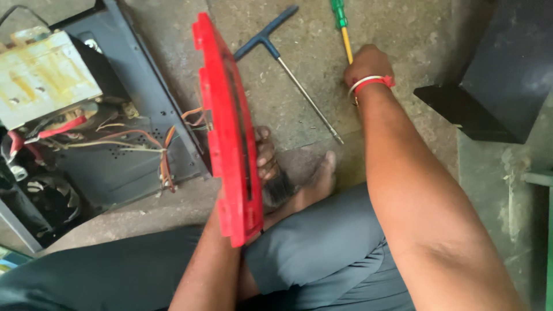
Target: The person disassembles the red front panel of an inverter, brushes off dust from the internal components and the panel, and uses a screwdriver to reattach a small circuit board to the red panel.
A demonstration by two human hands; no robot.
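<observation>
My left hand [265, 154] holds a flat red plastic panel [227, 124] upright and edge-on, fingers curled round its right side, with what looks like a dark brush [280, 187] just below them. My right hand [367, 62], with a red and white band on the wrist, is stretched out to the floor and closed on the yellow shaft of a screwdriver [341, 23] with a green handle. Between the two hands lies a T-handle wrench [288, 63] with a blue grip and a long steel shaft.
An opened grey metal chassis [129, 86] with a rusty transformer [43, 75], loose coloured wires [167, 150] and a fan sits at the left. A dark metal cover [501, 69] stands at the right. My bare foot [319, 178] and grey trousers fill the near floor.
</observation>
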